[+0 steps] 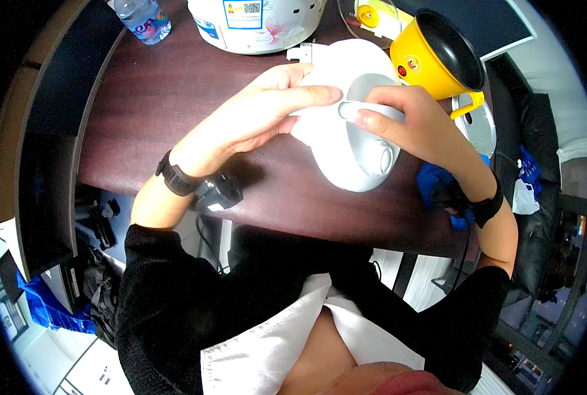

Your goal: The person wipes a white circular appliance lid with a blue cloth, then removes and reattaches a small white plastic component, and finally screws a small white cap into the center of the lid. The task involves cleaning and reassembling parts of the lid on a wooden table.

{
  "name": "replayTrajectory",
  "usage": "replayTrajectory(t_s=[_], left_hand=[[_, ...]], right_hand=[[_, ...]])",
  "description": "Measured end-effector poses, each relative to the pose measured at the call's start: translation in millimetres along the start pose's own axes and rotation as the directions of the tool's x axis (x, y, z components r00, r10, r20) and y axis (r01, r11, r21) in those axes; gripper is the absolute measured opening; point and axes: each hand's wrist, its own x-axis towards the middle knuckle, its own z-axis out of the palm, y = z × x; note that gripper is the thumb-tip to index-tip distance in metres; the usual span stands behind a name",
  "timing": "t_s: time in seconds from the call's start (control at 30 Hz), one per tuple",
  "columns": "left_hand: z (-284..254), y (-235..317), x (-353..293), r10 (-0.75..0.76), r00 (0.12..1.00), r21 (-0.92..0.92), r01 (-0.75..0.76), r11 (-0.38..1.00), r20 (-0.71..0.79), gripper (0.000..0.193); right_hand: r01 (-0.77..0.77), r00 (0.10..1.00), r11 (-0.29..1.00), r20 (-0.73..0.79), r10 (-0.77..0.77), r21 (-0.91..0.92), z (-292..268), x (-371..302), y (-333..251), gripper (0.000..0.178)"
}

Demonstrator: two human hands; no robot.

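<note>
A white, rounded plastic piece (349, 168), which looks like an appliance lid, is held over the table between my hands. It has a grey recess and a small round knob near its near edge. A narrow white strip, like a handle, crosses its middle. My left hand (274, 105) grips the left side, thumb on top near the strip and some fingers hidden beneath. My right hand (412, 122) is closed around the strip's right end, thumb and forefinger pressing it. Whether the strip is fixed to the piece cannot be made out.
A white flower-printed appliance (260, 26) stands at the back, a water bottle (145, 23) to its left. At right are a yellow pot (428, 56) with black inside, a glass lid (481, 131) and a blue bundle (435, 184). A small black device (220, 192) sits at the table's (148, 131) front edge.
</note>
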Motion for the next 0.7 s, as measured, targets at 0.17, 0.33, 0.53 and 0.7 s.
replayTrajectory(t_s=[0.17,0.33,0.53,0.7], left_hand=[[-0.4,-3.1,-2.6,0.011,1.000,0.031,-0.011,0.999,0.017,0.042],[5.6,-1.3,-2.9,0.036,0.999,0.110,-0.035,0.993,-0.005,0.044],[12.0,-4.4,-2.2,0.036,0.998,0.175,-0.027,0.984,-0.047,0.040],[12.6,-8.0,-1.0,0.018,0.996,0.282,0.007,0.959,-0.088,0.037]], right_hand=[[-0.027,0.996,0.999,0.089,0.029,-0.025,-1.6,2.9,2.1,0.047],[-0.040,0.990,0.998,0.135,0.046,-0.044,-5.0,0.7,1.8,0.047],[-0.007,0.986,0.995,0.162,0.023,-0.101,-5.9,-4.1,2.9,0.047],[0.030,0.988,0.984,0.154,-0.003,-0.178,-5.2,-4.6,5.7,0.048]])
